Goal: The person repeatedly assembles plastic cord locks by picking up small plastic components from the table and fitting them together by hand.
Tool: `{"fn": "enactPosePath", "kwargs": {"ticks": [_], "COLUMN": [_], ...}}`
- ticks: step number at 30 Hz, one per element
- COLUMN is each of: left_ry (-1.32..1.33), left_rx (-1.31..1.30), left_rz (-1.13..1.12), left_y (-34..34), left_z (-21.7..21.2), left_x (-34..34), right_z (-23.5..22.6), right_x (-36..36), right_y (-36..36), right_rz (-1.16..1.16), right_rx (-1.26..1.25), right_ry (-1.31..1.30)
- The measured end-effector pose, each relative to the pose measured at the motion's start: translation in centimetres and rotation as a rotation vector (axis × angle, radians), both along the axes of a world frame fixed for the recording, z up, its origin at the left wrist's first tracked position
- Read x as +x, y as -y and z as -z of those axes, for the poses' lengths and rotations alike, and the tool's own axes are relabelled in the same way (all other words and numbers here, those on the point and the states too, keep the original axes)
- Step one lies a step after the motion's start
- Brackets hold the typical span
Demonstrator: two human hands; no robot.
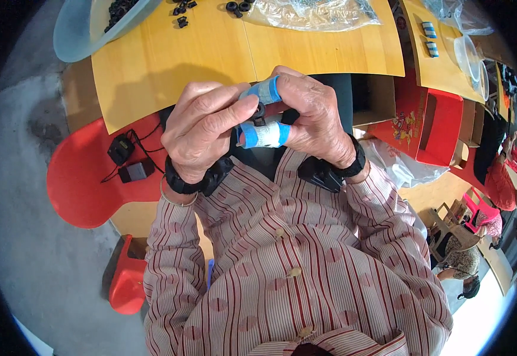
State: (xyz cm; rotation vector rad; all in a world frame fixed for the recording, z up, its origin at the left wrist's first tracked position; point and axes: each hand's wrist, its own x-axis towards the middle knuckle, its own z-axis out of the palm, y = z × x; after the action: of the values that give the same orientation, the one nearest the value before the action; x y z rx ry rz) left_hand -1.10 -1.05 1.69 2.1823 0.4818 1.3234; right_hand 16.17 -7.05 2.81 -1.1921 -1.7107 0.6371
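Observation:
A small black part (259, 115), perhaps plastic, is held in front of my chest near the table's edge. My right hand (321, 115) has it between thumb and forefinger, which wear blue-and-white wraps (264, 135). From the other side my left hand (202, 121) is closed, its fingertips pressed to the same part. The fingers cover much of it, so its exact shape is hidden. Both wrists carry black bands with dark devices.
On the yellow table (169, 59) are a translucent tub (74, 41) of black parts, loose black pieces (181, 8) and a clear plastic bag (318, 15). A red chair (80, 172) holds cabled devices (135, 172). Red boxes (442, 124) stand right; another person (465, 261) sits beyond.

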Motion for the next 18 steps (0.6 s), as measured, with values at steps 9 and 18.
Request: {"fn": "enactPosePath", "kwargs": {"ticks": [9,18], "left_ry": [-0.023,-0.154], "left_rx": [-0.669,-0.414], "left_rz": [0.134,0.207], "left_y": [0.8,1.8], "left_z": [-0.4,1.0], "left_x": [-1.5,-0.2], "right_z": [0.9,1.0], "right_x": [-0.4,-0.5], "right_y": [0.3,0.6], "right_rz": [0.02,0.035], "right_rx": [-0.19,-0.157], "right_ry": [-0.209,-0.206]}}
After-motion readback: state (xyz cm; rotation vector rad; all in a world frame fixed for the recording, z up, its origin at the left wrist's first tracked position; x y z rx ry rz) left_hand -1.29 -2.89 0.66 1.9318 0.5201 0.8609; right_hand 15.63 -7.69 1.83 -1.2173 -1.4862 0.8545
